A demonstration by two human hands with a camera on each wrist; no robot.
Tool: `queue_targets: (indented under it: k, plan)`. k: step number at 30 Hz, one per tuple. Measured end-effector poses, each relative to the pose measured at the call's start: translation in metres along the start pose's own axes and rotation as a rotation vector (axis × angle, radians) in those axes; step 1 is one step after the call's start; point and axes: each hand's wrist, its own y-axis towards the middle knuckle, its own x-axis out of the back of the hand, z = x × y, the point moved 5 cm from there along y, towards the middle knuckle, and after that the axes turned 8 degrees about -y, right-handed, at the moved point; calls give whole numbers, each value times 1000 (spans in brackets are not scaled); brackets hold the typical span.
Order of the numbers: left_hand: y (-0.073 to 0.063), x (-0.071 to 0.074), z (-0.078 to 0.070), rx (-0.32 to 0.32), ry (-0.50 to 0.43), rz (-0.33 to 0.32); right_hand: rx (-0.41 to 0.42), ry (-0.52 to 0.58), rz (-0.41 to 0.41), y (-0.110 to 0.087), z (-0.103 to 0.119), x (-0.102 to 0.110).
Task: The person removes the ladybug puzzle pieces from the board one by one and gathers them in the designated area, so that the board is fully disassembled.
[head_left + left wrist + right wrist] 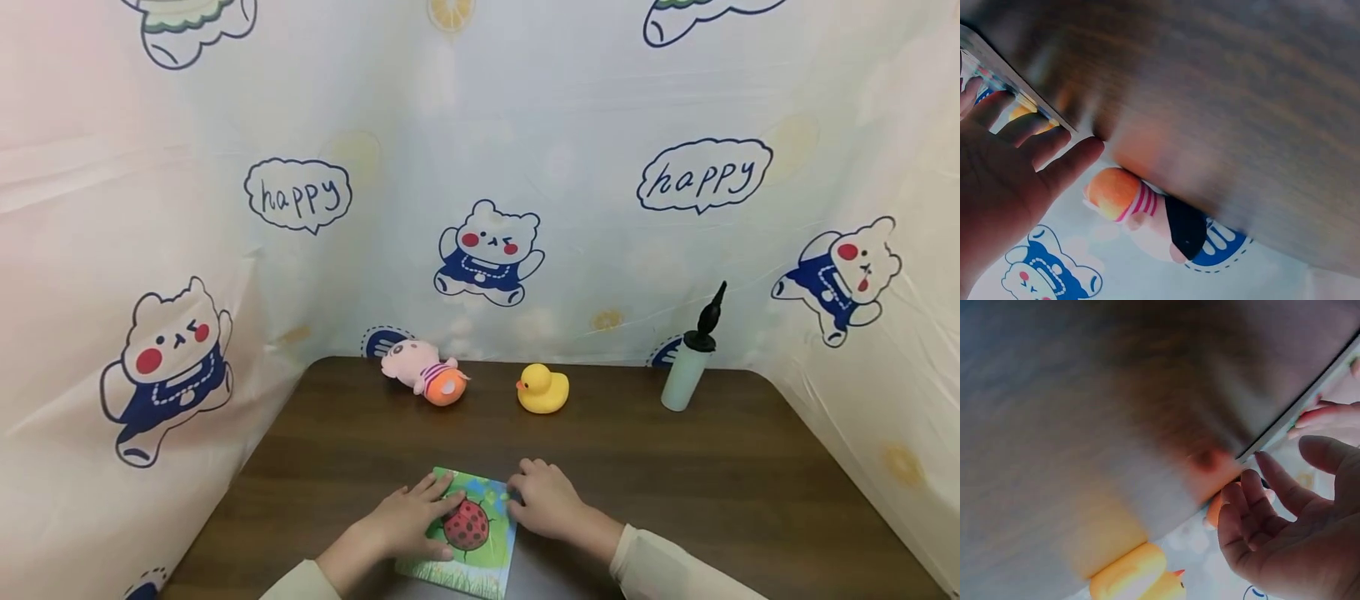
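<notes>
A flat rectangular board (480, 571) with a ladybug picture on green and blue lies near the front of the brown table. My left hand (408, 521) rests on its left part, fingers spread across the picture and partly covering the ladybug. At the board's right edge is my right hand (547, 500), fingers loosely bent, thumb and fingertips close along that edge. In the right wrist view, the right hand's fingers (1285, 487) curve beside the thin board edge with nothing gripped between them. The left wrist view shows the left fingers (1075, 165) extended along the board.
Toward the table's back edge lie a pink plush toy (423, 371) with an orange bottom and a yellow rubber duck (543, 392). A pale green hand pump (686, 375) with a black nozzle stands at the back right. A printed curtain (570, 108) hangs around the table (637, 467).
</notes>
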Motion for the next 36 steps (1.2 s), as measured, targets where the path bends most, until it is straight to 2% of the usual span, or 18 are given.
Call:
queue_targets:
  k: [5,13,21,24,29,36]
  plan:
    - [1,1,1,12,12,-4,-54,100,50,2,1,2]
    - [-3,-3,-3,8,-5,-3,-179,200,111,-1,-1,6]
    - [1,3,-3,7,32,-23,-264,478,141,3,-7,13]
    - [3,6,-4,5,34,-23,-305,549,149,3,-12,11]
    - [4,6,-4,24,38,-8,-340,575,151,3,-16,6]
    - [3,2,-3,45,43,5,-339,584,125,3,-17,6]
